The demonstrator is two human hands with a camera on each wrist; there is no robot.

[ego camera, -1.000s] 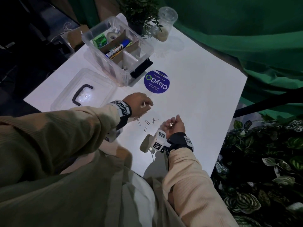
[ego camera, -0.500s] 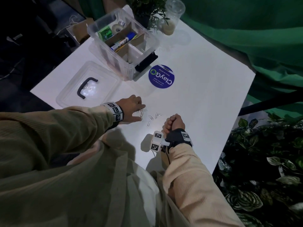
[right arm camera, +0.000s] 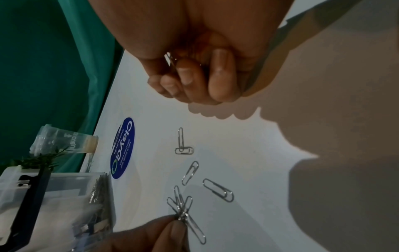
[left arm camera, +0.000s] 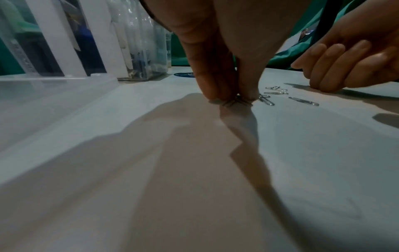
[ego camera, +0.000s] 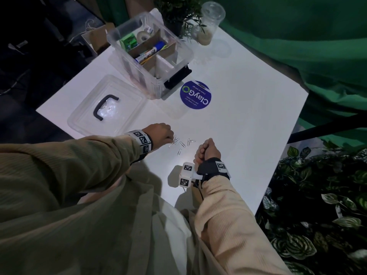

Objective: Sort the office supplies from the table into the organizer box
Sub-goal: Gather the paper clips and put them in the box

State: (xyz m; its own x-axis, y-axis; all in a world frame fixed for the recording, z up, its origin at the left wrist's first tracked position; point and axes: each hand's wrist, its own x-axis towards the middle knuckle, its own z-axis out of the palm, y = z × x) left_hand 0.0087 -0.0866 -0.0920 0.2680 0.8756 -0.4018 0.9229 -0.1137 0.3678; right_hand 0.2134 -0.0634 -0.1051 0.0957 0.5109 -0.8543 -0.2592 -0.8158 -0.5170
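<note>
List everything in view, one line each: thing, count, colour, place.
Table: one, white.
Box: one, clear, far left; holds marker, tape, green item.
Lid: one, clear, black handle, near box.
Sticker: one, blue, beside box.
Cup: one, clear, far edge.
Plant: one, green, behind box.
Paper clips: several, silver, between hands.
Left hand: pinches clips.
Right hand: fist, holds clips.
</note>
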